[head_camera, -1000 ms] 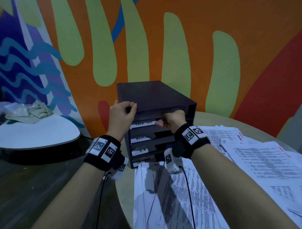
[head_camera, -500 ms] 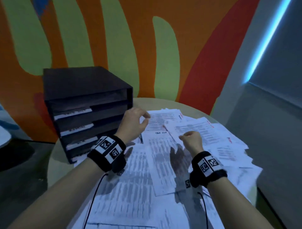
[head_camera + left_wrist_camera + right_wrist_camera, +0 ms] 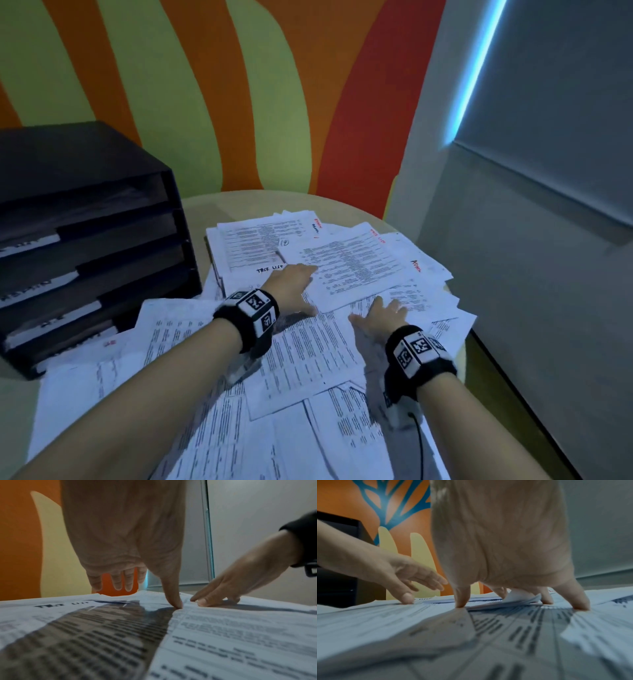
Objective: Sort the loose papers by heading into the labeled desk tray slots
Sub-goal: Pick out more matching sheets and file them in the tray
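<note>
A: Head view is showing us the loose papers lying spread across the round table, just right of the desk tray. A second ago we were at the tray, both hands on its front; now we are reaching over the pile. We are judging that one filing step is over and the next pick is starting.

B: Agreed. Our left hand is lying flat with fingers straight, touching the sheet headed with a task-list title, thumb pressed down on a page beneath. It is holding nothing.

A: And our right hand is spreading its fingers wide, tips pressing on the pages; a sheet's edge is curling up between them. Its grip is open too.

B: Red headings are showing on several sheets, one reading like "Admin". The tray labels are too blurred for us to read.
</note>
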### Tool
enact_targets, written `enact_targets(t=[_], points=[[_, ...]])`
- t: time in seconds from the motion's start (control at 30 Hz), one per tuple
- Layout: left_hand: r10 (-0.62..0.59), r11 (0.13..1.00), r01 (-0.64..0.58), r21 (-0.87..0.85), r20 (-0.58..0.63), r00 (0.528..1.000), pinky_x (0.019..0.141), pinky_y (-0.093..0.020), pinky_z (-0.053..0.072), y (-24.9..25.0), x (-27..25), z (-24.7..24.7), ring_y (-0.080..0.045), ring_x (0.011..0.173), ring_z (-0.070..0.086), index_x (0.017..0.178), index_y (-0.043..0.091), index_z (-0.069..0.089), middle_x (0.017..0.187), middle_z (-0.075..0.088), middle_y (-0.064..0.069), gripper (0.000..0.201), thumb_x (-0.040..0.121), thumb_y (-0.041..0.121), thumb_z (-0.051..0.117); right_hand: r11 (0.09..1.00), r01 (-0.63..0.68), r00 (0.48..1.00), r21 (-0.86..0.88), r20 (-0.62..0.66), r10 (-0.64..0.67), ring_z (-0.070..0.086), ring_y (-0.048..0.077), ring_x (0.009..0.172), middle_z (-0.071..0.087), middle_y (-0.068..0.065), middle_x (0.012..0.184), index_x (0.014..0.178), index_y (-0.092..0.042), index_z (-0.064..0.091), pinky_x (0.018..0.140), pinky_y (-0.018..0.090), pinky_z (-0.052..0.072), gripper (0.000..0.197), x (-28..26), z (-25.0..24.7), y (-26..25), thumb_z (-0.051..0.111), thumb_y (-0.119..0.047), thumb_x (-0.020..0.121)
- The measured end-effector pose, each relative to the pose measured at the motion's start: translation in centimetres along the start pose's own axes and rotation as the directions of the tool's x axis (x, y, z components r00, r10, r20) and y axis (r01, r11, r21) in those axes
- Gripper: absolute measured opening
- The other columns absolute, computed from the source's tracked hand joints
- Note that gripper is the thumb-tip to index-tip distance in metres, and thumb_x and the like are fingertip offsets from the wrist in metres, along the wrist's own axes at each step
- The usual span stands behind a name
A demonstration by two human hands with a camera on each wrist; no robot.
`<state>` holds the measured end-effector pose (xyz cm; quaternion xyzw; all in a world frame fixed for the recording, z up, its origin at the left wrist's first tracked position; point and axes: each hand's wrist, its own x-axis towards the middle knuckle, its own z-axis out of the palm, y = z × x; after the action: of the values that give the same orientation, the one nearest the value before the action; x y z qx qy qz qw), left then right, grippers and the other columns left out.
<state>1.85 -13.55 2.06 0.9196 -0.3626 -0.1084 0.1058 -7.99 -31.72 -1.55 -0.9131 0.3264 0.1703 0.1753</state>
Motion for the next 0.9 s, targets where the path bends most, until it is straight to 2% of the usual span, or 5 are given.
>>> enact_targets(t=[0.3, 0.5, 0.73, 0.83, 0.9], points=[[0.027, 0.973, -0.047, 0.226, 0.089, 0.996, 0.075, -0.042, 0.052, 3.2, 3.7, 2.2, -0.027, 0.088, 0.054, 0.097, 0.013, 0.048, 0.101, 0.054, -0.009, 0.039, 0.089, 0.05, 0.056, 0.999, 0.007, 1.0, -0.053, 0.017, -0.006, -0.003, 0.038, 0.148, -0.005, 0.017, 0.161, 0.155, -0.017, 0.003, 0.113, 0.062, 0.014, 0.091, -0.2, -0.2, 0.2, 0.041, -0.067, 0.089], [-0.076, 0.97, 0.061, 0.237, 0.053, 0.996, 0.056, -0.028, 0.04, 5.4, 3.6, 1.6, -0.021, 0.068, 0.049, 0.087, 0.012, 0.05, 0.07, 0.045, 0.0, 0.029, 0.089, 0.039, 0.059, 0.997, 0.062, 0.998, -0.045, 0.032, -0.06, 0.005, 0.037, 0.146, 0.007, 0.017, 0.159, 0.15, -0.017, 0.018, 0.111, 0.061, 0.022, 0.085, 0.7, -0.5, 1.0, 0.051, -0.063, 0.086], [-0.073, 0.901, 0.029, 0.433, 0.087, 0.993, 0.071, -0.034, 0.047, 6.9, 2.0, 0.1, -0.031, 0.089, 0.059, 0.106, 0.001, 0.062, 0.096, 0.06, -0.012, 0.019, 0.092, -0.004, 0.051, 0.988, 0.098, 0.993, 0.117, 0.056, -0.105, 0.036, 0.034, 0.132, 0.043, 0.018, 0.139, 0.13, -0.006, 0.047, 0.106, 0.045, 0.035, 0.067, 0.4, -1.7, 1.5, 0.044, -0.059, 0.09], [-0.025, 0.912, -0.008, 0.41, 0.075, 0.997, 0.071, -0.036, 0.049, 8.0, 0.1, -0.4, -0.031, 0.088, 0.06, 0.093, 0.005, 0.058, 0.091, 0.057, -0.013, 0.014, 0.091, -0.005, 0.049, 0.799, 0.068, 0.997, 0.598, -0.012, -0.076, 0.049, 0.022, 0.073, 0.045, 0.004, 0.074, 0.069, -0.016, 0.044, 0.066, 0.03, 0.04, 0.05, -0.4, -3.9, 1.9, 0.034, -0.055, 0.099], [0.032, 0.922, -0.056, 0.383, 0.069, 0.997, 0.069, -0.037, 0.049, 9.0, -1.4, -0.7, -0.031, 0.085, 0.061, 0.09, 0.003, 0.058, 0.088, 0.059, -0.014, 0.01, 0.092, -0.002, 0.049, 0.564, 0.014, 1.0, 0.826, -0.004, -0.019, 0.046, 0.021, 0.063, 0.043, 0.005, 0.066, 0.068, -0.015, 0.042, 0.059, 0.032, 0.036, 0.054, -1.3, -5.1, 2.2, 0.036, -0.061, 0.096]])
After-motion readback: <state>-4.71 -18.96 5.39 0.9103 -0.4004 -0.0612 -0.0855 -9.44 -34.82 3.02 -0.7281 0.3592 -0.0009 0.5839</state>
